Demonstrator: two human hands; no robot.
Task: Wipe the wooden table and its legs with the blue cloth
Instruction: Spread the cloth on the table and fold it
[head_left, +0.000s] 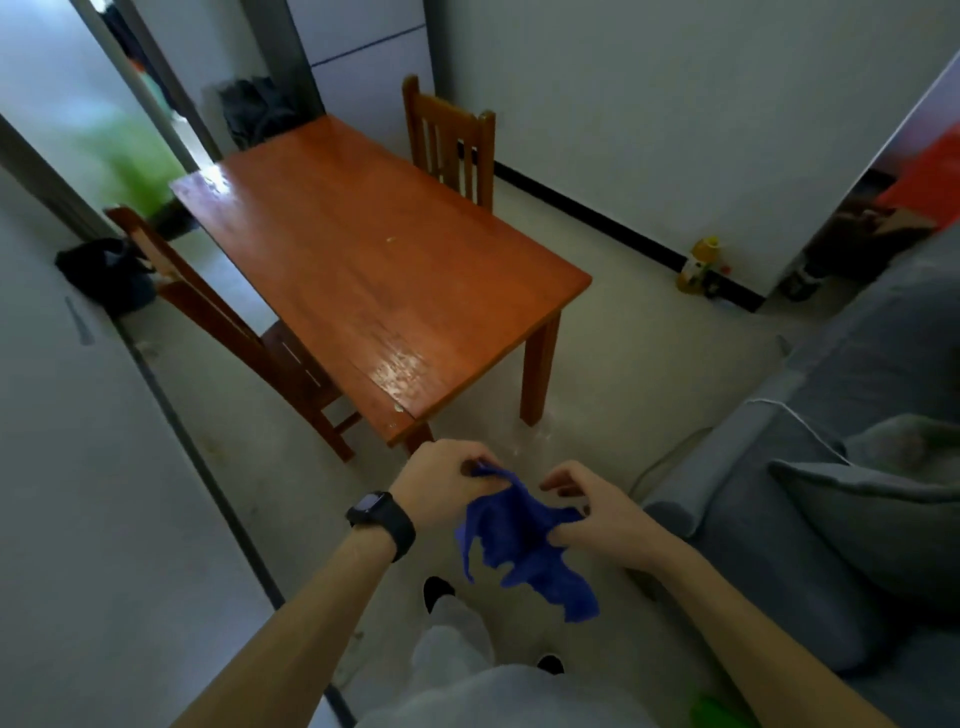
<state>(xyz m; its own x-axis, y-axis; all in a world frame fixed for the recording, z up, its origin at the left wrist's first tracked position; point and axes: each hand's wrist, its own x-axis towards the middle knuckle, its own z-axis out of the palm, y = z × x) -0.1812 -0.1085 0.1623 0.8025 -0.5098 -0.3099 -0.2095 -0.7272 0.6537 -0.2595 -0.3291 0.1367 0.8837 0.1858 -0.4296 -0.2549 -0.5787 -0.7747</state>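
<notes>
The wooden table (374, 260) stands ahead of me, its orange-brown top bare and glossy near the front corner. One front leg (540, 374) shows at the right. The blue cloth (524, 545) hangs crumpled between my hands, in front of the table's near corner. My left hand (447, 483), with a black watch on its wrist, pinches the cloth's upper left corner. My right hand (597, 514) pinches its right edge between thumb and fingers.
One wooden chair (244, 332) is tucked at the table's left side, another chair (452, 140) at the far right. A grey sofa (831, 467) fills the right. A yellow bottle (698, 265) stands by the wall. A black bag (106, 273) lies at left.
</notes>
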